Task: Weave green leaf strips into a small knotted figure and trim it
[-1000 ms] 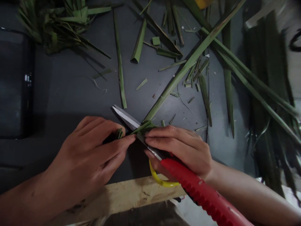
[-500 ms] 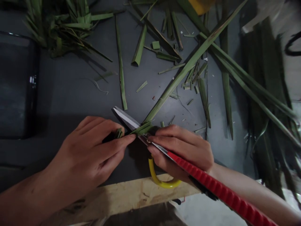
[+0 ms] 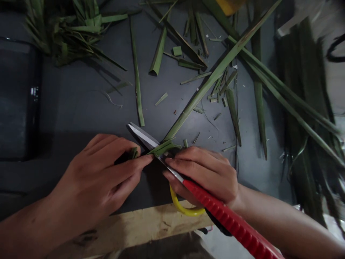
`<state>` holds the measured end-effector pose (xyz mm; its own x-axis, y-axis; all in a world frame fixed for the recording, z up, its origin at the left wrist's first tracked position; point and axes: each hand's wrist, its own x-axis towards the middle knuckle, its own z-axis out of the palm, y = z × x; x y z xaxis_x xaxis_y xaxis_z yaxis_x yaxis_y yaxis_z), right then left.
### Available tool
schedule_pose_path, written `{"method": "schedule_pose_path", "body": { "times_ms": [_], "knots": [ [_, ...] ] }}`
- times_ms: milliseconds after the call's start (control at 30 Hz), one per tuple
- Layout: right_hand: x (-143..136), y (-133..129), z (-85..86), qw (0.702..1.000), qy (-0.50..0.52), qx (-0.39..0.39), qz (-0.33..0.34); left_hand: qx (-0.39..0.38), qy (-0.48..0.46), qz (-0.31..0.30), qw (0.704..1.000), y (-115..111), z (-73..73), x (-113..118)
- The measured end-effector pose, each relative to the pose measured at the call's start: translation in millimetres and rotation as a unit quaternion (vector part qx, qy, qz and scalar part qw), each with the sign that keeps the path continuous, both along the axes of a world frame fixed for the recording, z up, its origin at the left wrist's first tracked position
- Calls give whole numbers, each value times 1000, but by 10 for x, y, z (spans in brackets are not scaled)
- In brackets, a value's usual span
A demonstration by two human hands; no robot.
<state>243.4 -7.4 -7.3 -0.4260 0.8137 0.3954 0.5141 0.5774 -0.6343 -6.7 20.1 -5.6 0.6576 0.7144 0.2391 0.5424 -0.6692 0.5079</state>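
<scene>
My left hand [image 3: 107, 172] pinches a small folded green leaf piece [image 3: 164, 146], part of which shows between its fingertips. My right hand [image 3: 205, 172] is closed around scissors with a yellow finger loop [image 3: 185, 210]. Their metal blades [image 3: 144, 136] point up and left, crossing beside the folded leaf. A long red ridged handle [image 3: 229, 217] with a metal end runs from under my right fingers toward the bottom right. From the folded piece a long green leaf strip [image 3: 199, 100] stretches to the upper right. My right fingertips are hidden in part.
Cut leaf scraps lie on the grey table [image 3: 88, 104]. A leaf bundle [image 3: 72, 32] is at the upper left, a dark glossy tray [image 3: 16, 100] at the left edge. Long leaves [image 3: 302, 108] hang at the right. A wooden edge [image 3: 140, 223] runs along the front.
My right hand has shifted slightly left along with the red handle and yellow loop. My left hand keeps nearly the same place and grip.
</scene>
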Motion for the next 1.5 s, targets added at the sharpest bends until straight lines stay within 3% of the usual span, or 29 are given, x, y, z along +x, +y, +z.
{"method": "schedule_pose_path", "body": {
  "times_ms": [300, 900, 1500],
  "knots": [
    [-1, 20, -17, 1000, -7, 9, 19, -18, -10, 16, 1000, 22, 18, 1],
    [4, 13, -63, 999, 12, -6, 31, 9, 13, -10, 1000, 35, 35, -15],
    [13, 31, -116, 999, 10, -6, 42, 12, -16, 76, 997, -23, -26, 115]
  ]
}}
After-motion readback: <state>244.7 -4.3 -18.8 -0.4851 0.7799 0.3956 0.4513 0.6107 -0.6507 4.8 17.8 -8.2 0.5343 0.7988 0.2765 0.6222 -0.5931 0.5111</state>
